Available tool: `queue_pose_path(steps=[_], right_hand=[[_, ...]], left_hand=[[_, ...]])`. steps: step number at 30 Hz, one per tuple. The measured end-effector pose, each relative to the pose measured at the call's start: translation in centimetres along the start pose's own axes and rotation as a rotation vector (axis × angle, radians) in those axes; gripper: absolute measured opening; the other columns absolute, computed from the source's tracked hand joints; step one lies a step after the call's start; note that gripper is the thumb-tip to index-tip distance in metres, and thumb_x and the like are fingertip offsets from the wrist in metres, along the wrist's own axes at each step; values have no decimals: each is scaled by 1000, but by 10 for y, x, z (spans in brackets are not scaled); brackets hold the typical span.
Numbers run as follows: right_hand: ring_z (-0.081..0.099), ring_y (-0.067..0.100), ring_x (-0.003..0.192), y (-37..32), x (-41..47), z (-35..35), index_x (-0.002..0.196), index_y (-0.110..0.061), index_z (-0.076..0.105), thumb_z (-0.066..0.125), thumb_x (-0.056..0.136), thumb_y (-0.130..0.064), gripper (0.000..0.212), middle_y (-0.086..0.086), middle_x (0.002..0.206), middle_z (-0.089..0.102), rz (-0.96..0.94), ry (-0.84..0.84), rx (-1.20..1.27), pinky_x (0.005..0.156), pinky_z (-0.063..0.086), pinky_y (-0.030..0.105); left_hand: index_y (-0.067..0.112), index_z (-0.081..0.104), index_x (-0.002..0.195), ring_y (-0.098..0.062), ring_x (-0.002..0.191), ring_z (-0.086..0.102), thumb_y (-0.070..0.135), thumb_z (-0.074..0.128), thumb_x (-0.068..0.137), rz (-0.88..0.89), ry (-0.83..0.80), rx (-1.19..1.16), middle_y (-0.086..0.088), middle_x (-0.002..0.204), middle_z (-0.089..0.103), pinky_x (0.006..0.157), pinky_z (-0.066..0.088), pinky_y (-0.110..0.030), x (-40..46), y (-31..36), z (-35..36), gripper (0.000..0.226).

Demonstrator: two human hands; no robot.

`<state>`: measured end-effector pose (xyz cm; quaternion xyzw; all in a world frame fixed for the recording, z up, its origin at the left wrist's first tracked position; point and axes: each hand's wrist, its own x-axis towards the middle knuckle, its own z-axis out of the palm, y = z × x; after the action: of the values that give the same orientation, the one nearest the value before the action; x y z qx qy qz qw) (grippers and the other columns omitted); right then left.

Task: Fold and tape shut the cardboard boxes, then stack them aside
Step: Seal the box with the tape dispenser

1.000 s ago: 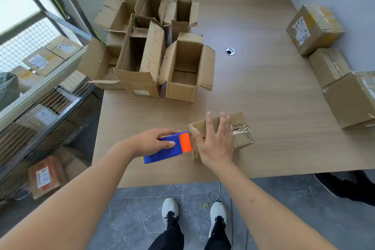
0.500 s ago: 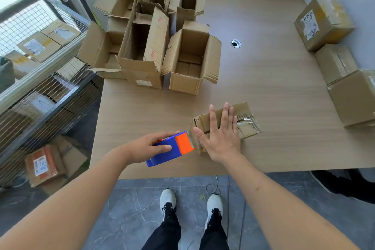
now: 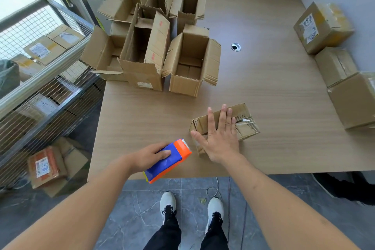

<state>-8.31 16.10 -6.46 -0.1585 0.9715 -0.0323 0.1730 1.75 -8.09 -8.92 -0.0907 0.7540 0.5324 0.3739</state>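
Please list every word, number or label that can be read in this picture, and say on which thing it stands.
No text can be read.
White shipping label on the taped brown cardboard box by the wall: blurred.
Red marks on the tall open cardboard box: blurred.
White label on the orange parcel on the floor: too small.

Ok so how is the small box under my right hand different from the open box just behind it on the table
The small box is closed, with clear tape across its top; the open box has its flaps spread and shows a bare inside. The small box lies low and flat; the open box stands taller. The right hand presses flat on the small box; nothing touches the open box. Both are plain brown cardboard on the same wooden table.
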Motion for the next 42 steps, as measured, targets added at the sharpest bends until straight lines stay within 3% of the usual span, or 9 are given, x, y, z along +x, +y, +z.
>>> queue_pose_path(steps=[5,9,17,19,24,29,32,37,42], right_hand=[[-27,45,150,-22,-1,-11,162,-16,-1,45,91,-67,98,29,162,-28,-28,-12,-59,123,-13,56],[-29,42,150,-23,-1,-18,161,-22,8,67,87,-55,100,23,161,-33,-201,-79,-69,125,-10,52],[-31,27,151,24,-30,-11,162,-37,10,77,85,-35,102,-3,166,-30,-564,-165,-5,127,-9,45],[-26,22,154,36,-36,-8,163,-35,6,79,80,-47,111,-7,169,-20,-642,-90,-19,128,-7,41],[21,24,154,60,-59,-3,153,-32,44,52,78,-80,90,-3,164,30,-379,118,189,108,48,53],[17,27,156,59,-45,-4,154,-22,46,72,89,-46,74,3,163,33,-497,-26,293,125,22,47],[23,18,153,53,-40,-29,149,-23,52,58,99,-47,56,1,155,46,-446,-27,561,128,13,42],[66,10,112,37,-61,-72,129,-28,69,64,100,-32,29,-7,119,73,-445,-116,990,100,54,34],[72,13,85,42,-70,-95,110,-22,78,73,95,-21,16,-6,92,77,-465,-66,930,82,61,33]], left_hand=[[41,53,136,-8,100,65,37,52,106,44,46,-31,13,115,71,90,48,-29,-3,9,-13,30],[64,39,140,-19,92,65,44,65,96,18,137,69,-1,111,65,84,53,-33,-21,13,-22,55],[63,42,140,-23,100,65,14,73,92,148,129,180,-1,118,62,90,57,-45,-59,55,-29,75],[58,46,139,-24,102,64,8,73,90,198,155,196,1,116,65,93,56,-48,-64,63,-26,75],[54,48,137,-19,110,59,3,75,87,280,268,303,10,124,61,95,53,-45,-75,77,-14,76],[56,48,134,-14,113,56,4,75,87,316,336,360,17,129,57,95,52,-42,-81,88,4,76],[57,47,134,-10,116,54,3,75,87,305,347,390,23,131,55,96,51,-40,-86,93,14,77],[59,44,137,-5,121,51,4,73,89,303,336,428,27,133,53,98,46,-34,-96,110,29,78],[63,40,139,-8,125,48,11,74,91,281,304,468,25,137,51,103,46,-42,-102,135,42,79]])
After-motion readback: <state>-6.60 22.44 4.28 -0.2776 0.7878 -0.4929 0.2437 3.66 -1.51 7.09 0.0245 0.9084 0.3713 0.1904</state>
